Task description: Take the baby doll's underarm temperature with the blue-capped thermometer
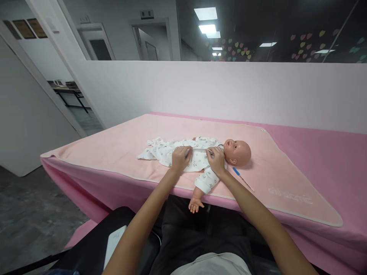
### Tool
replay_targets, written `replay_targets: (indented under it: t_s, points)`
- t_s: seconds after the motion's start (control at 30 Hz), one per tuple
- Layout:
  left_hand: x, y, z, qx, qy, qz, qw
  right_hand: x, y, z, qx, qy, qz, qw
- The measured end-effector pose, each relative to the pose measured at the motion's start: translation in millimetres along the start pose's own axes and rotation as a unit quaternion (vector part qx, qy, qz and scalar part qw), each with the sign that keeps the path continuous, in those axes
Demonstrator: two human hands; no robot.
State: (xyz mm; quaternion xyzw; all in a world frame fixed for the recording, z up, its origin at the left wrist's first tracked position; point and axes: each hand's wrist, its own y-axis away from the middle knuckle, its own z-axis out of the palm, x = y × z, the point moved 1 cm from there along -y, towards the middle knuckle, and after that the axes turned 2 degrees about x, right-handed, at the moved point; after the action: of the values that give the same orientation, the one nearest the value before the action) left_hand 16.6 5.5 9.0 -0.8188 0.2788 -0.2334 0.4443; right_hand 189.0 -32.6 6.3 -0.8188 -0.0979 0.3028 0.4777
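Your left hand (181, 157) and right hand (217, 160) are both curled nearly closed, thumb to fingers, over the front of the doll (200, 164), with a thin pale strip (198, 149) running straight between them. Each seems to pinch one end; whether it is a cord, a band or a fold of the white printed outfit (162, 150), I cannot tell. The doll lies on its back on the peach blanket (120, 141) spread over the pink-covered bench (309, 154). Take its belly as the middle of a clock, twelve away from you: the head (241, 153) is at three, the outfit's lower end at nine.

Watch the near sleeve (207, 180). It points toward six, and the doll's bare hand (196, 204) hangs past the bench edge above your lap; if your forearm or lap catches it, the doll could swivel or be dragged toward you. Pull unevenly and the doll may roll or the outfit bunch up; a loose pinch could let the strip slip from one side. Your right hand is close to the chin, so a sharp tug toward three could knock the head. The blue-handled stick (243, 179) lies at four, just beside your right forearm, where a careless sweep could push it off the edge.
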Motion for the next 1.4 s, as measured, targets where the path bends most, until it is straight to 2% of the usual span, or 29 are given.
replay_targets:
  t_s: [0.2,0.33,0.43,0.57,0.6,0.67,0.73,0.8,0.93,1.07,1.13,1.2,1.3,1.4]
  points:
    - [-2,-3,-3,0.032,-0.030,-0.038,0.998,-2,0,-2,0.019,-0.019,0.008,1.000]
    - [-5,-5,-2,0.059,-0.034,-0.092,0.993,-11,-5,-12,0.069,-0.007,-0.031,0.997]
    - [-9,-12,-2,0.043,-0.006,-0.126,0.991,-23,-8,-30,0.072,0.021,-0.085,0.994]
    - [-12,-41,-6,-0.022,0.019,-0.090,0.996,-27,7,-71,0.003,0.085,-0.129,0.988]
    - [-10,-50,-6,-0.051,0.033,-0.074,0.995,-24,15,-84,-0.013,0.112,-0.112,0.987]
    - [-1,-66,-3,-0.128,0.074,-0.052,0.988,-10,35,-109,-0.018,0.174,-0.019,0.984]
    - [12,-74,6,-0.204,0.113,-0.045,0.971,8,56,-134,-0.031,0.239,0.090,0.966]
    - [26,-73,18,-0.250,0.143,-0.046,0.956,25,74,-155,-0.073,0.288,0.133,0.945]
    - [42,-59,37,-0.264,0.190,-0.062,0.944,43,96,-182,-0.136,0.322,0.142,0.926]
    - [35,-58,39,-0.296,0.244,-0.039,0.923,40,106,-183,-0.154,0.326,0.122,0.925]
    - [28,-67,35,-0.336,0.237,-0.012,0.911,35,107,-179,-0.144,0.319,0.121,0.929]
    - [21,-78,32,-0.354,0.202,-0.014,0.913,31,106,-175,-0.129,0.294,0.146,0.936]
    - [10,-92,29,-0.336,0.139,-0.079,0.928,23,97,-178,-0.091,0.260,0.205,0.939]
    - [2,-98,29,-0.314,0.093,-0.115,0.938,9,80,-190,-0.047,0.218,0.227,0.948]
